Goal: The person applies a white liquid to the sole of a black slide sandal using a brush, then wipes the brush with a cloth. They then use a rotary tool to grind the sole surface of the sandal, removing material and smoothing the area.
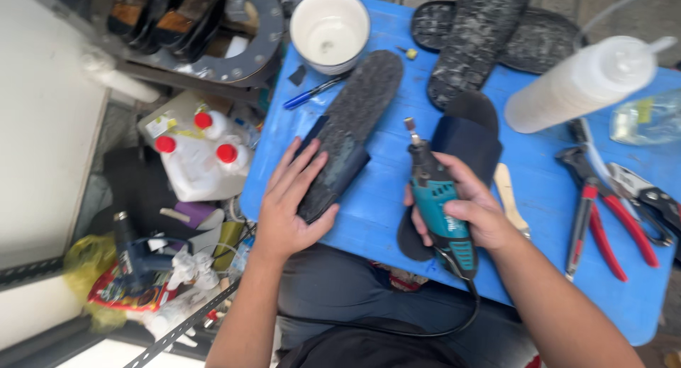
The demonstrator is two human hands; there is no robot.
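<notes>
Left hand (287, 208) flat and open, fingers spread over the heel end of a dark grey sandal sole (349, 130) lying sole-up on the blue surface (386, 191). Right hand (472, 208) closed around a teal corded rotary tool (436, 201), tip pointing away, above a navy slide sandal (464, 137). Beside the surface, on the floor: white jugs with red caps (202, 152), yellow-labelled. Far right: translucent squeeze bottle (582, 84), red-handled pliers (599, 212). White bowl (330, 29) at the far edge.

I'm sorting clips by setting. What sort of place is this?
Probably a small shoe-repair bench. Sandal soles lie on a blue table, the right hand holds a teal corded rotary tool, the left hand rests on a sandal, and red-handled pliers lie nearby.
</notes>
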